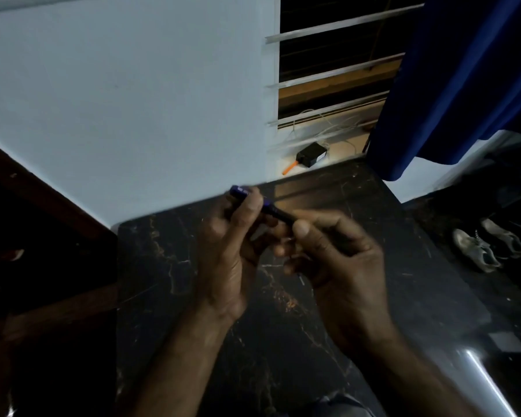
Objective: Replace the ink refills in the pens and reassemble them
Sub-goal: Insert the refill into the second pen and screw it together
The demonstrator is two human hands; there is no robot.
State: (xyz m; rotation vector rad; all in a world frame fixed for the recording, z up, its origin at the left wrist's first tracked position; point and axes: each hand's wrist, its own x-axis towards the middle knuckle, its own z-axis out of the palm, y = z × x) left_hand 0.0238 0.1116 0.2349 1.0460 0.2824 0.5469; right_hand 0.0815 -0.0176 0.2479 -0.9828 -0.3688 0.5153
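A dark blue pen is held above the black marble tabletop, slanting from upper left down to the right. My left hand grips its upper part, fingers curled round the barrel, and the pen's blunt end sticks out past the fingertips. My right hand pinches the lower end between thumb and forefinger. The tip of the pen is hidden inside my right hand's fingers. The frame is dim and slightly blurred, so whether the pen is in one piece or two cannot be made out.
A white wall rises behind the table. A window with metal bars, a black box and an orange stick on its sill lie at the back. A blue curtain hangs right. Shoes sit on the floor at right.
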